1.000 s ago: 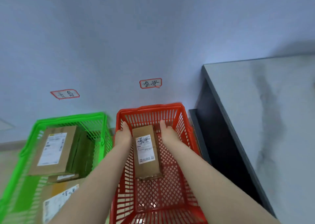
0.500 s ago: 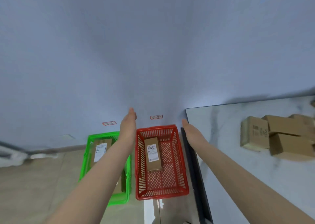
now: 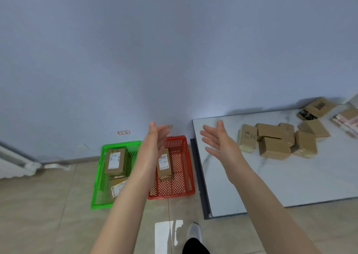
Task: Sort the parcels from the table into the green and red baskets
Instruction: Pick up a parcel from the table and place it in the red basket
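Brown cardboard parcels [image 3: 275, 143] clustered near far edge of white marbled counter [image 3: 290, 180]. One labelled brown parcel [image 3: 164, 165] lying flat in red plastic mesh basket [image 3: 190, 176] on floor, beside counter's left edge. Further labelled parcels [image 3: 114, 161] in green plastic mesh basket [image 3: 97, 178] alongside. Left grip [image 3: 155, 139] and right grip [image 3: 219, 139] raised, fingers apart, empty.

Soft even light, wide-angle bending, slight blur.

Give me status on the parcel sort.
Done: one parcel lies in the red basket, at least two parcels in the green basket. In hand: nothing; left hand and right hand are open and empty. To do: a pile of boxes on the table.
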